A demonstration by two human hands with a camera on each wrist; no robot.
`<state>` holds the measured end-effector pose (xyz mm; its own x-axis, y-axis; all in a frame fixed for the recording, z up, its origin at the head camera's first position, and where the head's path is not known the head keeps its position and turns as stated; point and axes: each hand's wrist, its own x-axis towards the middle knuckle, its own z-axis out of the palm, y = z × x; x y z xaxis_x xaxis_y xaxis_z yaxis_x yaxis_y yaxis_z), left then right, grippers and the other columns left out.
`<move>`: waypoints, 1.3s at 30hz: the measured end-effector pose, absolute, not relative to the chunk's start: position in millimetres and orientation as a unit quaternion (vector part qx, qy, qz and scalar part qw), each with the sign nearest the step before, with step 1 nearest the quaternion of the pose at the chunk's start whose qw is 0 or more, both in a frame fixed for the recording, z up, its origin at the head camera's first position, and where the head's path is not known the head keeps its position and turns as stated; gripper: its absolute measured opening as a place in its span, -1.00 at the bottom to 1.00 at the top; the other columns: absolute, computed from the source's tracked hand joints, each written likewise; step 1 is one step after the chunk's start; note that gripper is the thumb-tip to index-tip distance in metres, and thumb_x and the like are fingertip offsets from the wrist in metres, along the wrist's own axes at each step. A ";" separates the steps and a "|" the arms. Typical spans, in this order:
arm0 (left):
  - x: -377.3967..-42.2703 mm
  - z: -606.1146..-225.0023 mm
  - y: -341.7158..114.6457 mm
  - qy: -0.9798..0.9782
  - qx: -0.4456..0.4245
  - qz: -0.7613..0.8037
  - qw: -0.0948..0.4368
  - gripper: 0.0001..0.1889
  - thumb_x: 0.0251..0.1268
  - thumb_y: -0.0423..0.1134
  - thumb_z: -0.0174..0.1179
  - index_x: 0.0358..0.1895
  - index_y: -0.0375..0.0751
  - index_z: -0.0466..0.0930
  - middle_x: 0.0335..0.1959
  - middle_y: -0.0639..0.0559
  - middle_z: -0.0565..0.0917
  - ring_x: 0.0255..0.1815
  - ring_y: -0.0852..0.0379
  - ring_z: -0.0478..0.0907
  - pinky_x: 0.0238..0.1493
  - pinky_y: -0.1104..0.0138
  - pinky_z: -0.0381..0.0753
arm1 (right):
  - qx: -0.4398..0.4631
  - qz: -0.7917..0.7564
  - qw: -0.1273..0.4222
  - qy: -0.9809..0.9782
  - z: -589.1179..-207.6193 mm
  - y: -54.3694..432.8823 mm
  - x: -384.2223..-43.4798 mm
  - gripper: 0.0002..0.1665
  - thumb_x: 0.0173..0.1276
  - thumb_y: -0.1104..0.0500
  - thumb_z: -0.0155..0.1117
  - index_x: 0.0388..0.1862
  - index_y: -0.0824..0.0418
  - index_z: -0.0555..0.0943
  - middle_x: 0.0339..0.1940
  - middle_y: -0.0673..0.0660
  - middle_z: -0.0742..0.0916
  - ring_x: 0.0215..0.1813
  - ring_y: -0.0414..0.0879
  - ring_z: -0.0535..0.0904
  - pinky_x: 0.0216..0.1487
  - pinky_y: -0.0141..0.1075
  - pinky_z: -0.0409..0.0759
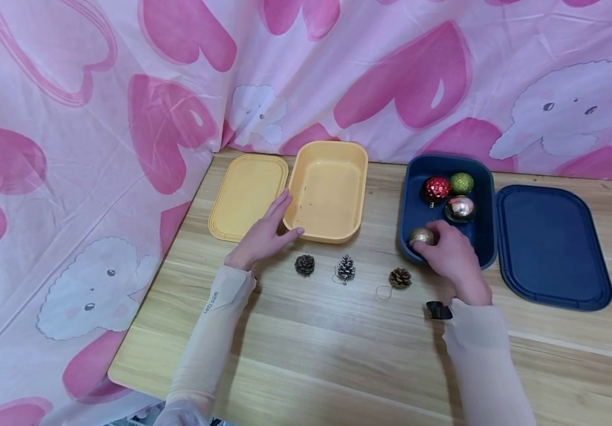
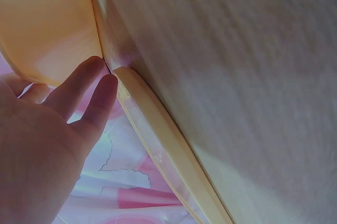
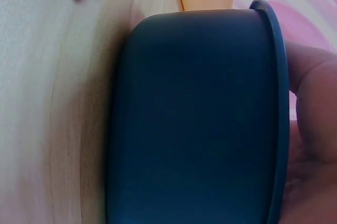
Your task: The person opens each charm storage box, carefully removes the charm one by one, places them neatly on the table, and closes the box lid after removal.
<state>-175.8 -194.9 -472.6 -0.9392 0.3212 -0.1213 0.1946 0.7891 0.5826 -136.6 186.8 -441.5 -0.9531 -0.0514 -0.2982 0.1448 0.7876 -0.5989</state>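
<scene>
My right hand [image 1: 451,251] reaches over the near wall of the dark blue box [image 1: 491,236] and holds a gold Christmas ball [image 1: 421,237] between thumb and fingers, low inside the near left corner. Further back in that box lie a red ball [image 1: 436,189], a green ball [image 1: 461,183] and a shiny pinkish-silver ball [image 1: 460,209]. In the right wrist view the box wall [image 3: 200,118] hides the fingertips and the gold ball. My left hand [image 1: 266,236], fingers extended, rests at the left side of the yellow box [image 1: 327,195], which holds no balls.
Three pine cones, a dark one [image 1: 305,265], a white-tipped one [image 1: 345,268] and a brown one [image 1: 400,278], lie in front of the boxes. A yellow lid [image 1: 250,196] is at the left, a blue lid [image 1: 553,245] at the right. A pink curtain [image 1: 295,71] hangs behind.
</scene>
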 end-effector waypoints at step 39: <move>-174.7 -469.6 -194.6 0.938 0.133 0.300 0.113 -0.06 0.26 0.37 0.02 0.57 0.12 -0.19 0.57 0.39 -0.30 0.58 -0.01 -0.01 0.48 0.04 0.19 | 0.050 -0.423 0.039 0.904 -431.4 198.6 -127.5 -0.32 0.35 -0.02 0.21 0.34 0.29 0.37 0.21 0.39 0.45 0.07 0.21 0.39 -0.17 -0.23 0.35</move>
<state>-174.7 -194.6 -469.6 -0.9389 0.3177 -0.1321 0.1819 0.7842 0.5933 -127.5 198.6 -431.4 -0.9919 0.0579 -0.1129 0.1238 0.6364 -0.7614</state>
